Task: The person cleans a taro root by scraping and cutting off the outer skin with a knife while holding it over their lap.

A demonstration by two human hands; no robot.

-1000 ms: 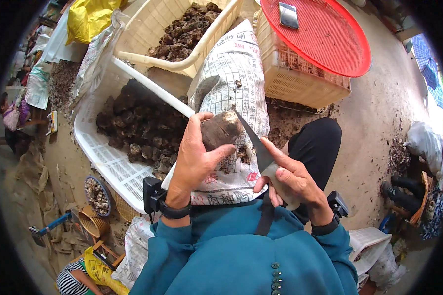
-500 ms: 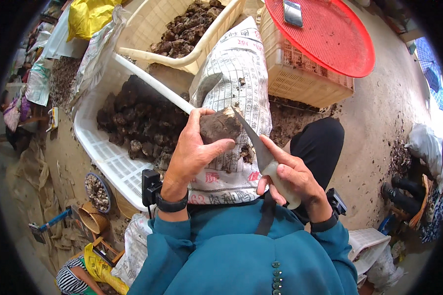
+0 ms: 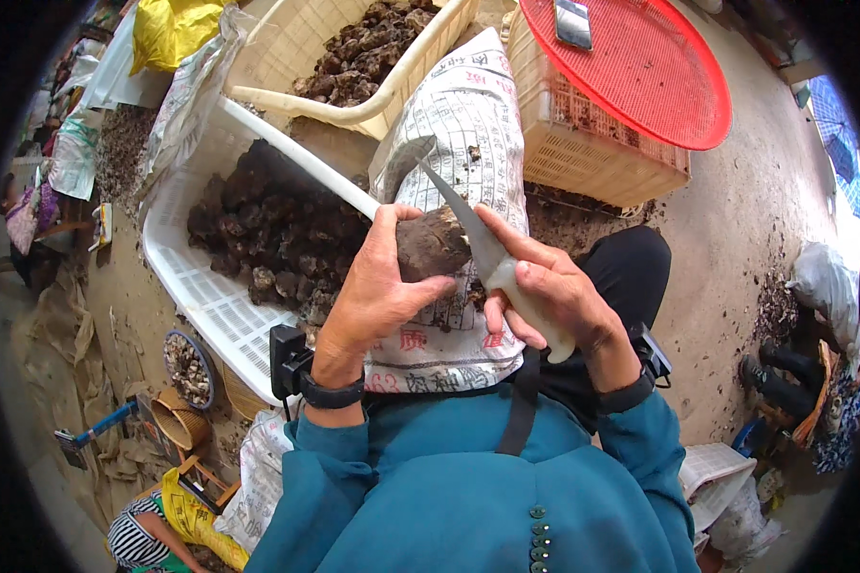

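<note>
From my distant seat I see the knife (image 3: 487, 253) has just shifted left and farther out, so its tip now passes beyond the dark lump (image 3: 430, 246) and the blade (image 3: 463, 215), rather than the point, lies by the lump's right end — which I judge readies the edge for that end, though I cannot tell whether steel touches it. The left hand (image 3: 368, 291) grasps the lump between thumb and fingers above the white sack (image 3: 492, 172), while the right hand (image 3: 559, 286) has its fingers closed around the pale handle (image 3: 537, 320), index finger laid along the blade. To the left sits a white basket (image 3: 301, 158) of similar lumps (image 3: 277, 229).
</note>
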